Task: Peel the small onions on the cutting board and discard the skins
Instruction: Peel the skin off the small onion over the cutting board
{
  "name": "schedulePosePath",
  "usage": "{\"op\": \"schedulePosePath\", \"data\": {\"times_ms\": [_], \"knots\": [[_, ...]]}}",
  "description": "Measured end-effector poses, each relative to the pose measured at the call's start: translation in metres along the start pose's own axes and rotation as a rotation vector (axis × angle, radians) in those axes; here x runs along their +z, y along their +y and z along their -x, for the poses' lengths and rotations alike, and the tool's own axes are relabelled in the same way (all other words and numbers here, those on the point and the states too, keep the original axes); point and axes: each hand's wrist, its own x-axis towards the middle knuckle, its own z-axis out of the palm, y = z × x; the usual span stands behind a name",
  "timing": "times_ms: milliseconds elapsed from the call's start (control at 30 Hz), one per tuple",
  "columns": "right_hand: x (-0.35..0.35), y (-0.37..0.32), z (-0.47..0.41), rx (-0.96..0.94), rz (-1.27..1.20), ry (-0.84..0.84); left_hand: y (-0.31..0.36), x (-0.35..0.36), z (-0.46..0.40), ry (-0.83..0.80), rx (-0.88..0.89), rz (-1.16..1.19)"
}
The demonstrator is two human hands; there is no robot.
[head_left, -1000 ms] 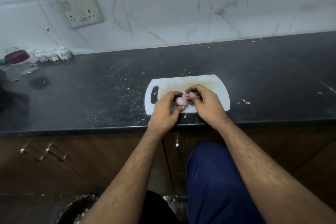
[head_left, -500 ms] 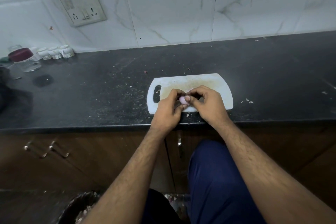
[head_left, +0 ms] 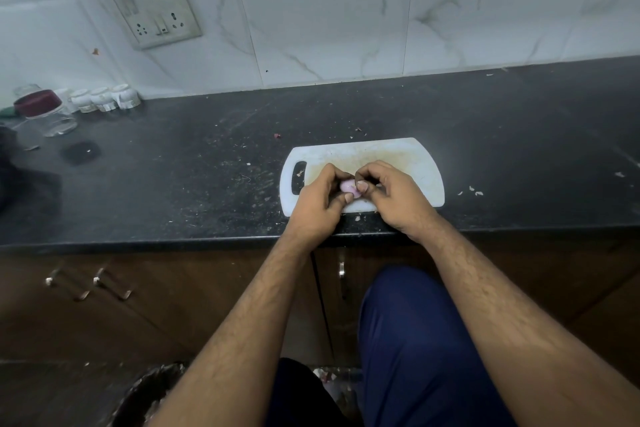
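A small pale-purple onion [head_left: 347, 186] is pinched between both hands just above the white cutting board [head_left: 412, 163]. My left hand [head_left: 320, 203] wraps it from the left, thumb and fingers closed on it. From the right, my right hand [head_left: 391, 196] presses its thumb and fingertips on the onion's end. Most of the onion is hidden by the fingers. No other onions show on the board.
The board lies near the front edge of a dark counter [head_left: 207, 166] strewn with skin flakes. Jars and small white pots [head_left: 100, 99] stand at the far left. A bin lined with a bag [head_left: 149, 395] sits on the floor below.
The bit of darker skin seen at the onion's right end a second ago is no longer visible. Both hands stay closed around the onion and have shifted slightly.
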Motion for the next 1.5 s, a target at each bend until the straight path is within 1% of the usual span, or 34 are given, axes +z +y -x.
{"op": "schedulePosePath", "data": {"times_ms": [100, 200, 333, 433, 533, 633, 867, 1133, 1333, 1500], "knots": [[-0.002, 0.003, -0.001, 0.041, -0.066, 0.007, -0.003, 0.000, -0.001, -0.016, -0.007, -0.005], [-0.002, 0.003, 0.002, 0.075, -0.124, 0.058, -0.003, 0.001, -0.001, -0.015, -0.013, -0.014], [-0.002, 0.000, 0.004, 0.123, -0.111, 0.180, -0.001, 0.002, -0.001, -0.008, -0.034, -0.040], [0.000, -0.005, 0.005, 0.073, -0.026, 0.217, 0.000, 0.004, 0.001, 0.047, -0.030, -0.072], [0.005, -0.010, 0.009, 0.035, 0.042, 0.158, 0.000, 0.006, 0.002, 0.109, -0.015, -0.083], [0.008, -0.010, 0.010, 0.090, 0.046, 0.107, -0.002, 0.007, 0.002, 0.145, -0.001, -0.097], [0.003, -0.008, 0.006, 0.104, 0.025, 0.065, -0.003, 0.002, 0.001, 0.104, 0.003, -0.143], [0.001, -0.008, 0.007, 0.156, -0.036, 0.107, 0.001, 0.005, 0.002, 0.183, -0.027, -0.158], [0.001, -0.009, 0.006, 0.175, -0.028, 0.138, 0.001, 0.007, 0.002, 0.186, -0.028, -0.158], [0.001, -0.008, 0.003, 0.201, 0.010, 0.123, 0.002, 0.007, 0.002, 0.183, -0.014, -0.174]]}}
